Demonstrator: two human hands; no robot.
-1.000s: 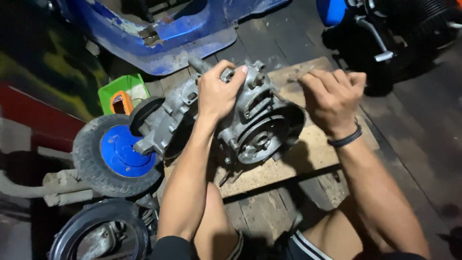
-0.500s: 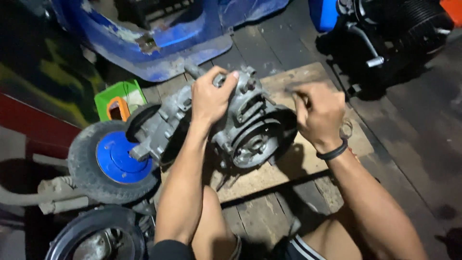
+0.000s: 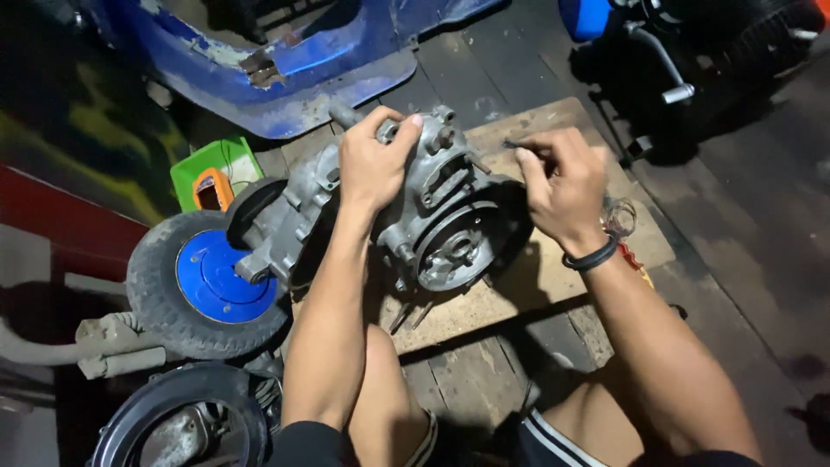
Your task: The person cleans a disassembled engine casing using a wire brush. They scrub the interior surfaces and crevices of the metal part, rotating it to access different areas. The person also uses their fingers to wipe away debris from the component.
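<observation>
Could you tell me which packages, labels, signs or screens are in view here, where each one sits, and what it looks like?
Green rectangular box: on the floor left of the grey metal engine casing, under the blue scooter body panel; bright green, white inside, holding an orange-framed device.
Small crinkled clear wrapper: on the chipboard sheet, beside the right hand; details unclear.
No signs or screens clearly visible.

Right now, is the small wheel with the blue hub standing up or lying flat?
Lying flat: the wheel shows its whole blue hub face upward, beside the engine casing.
</observation>
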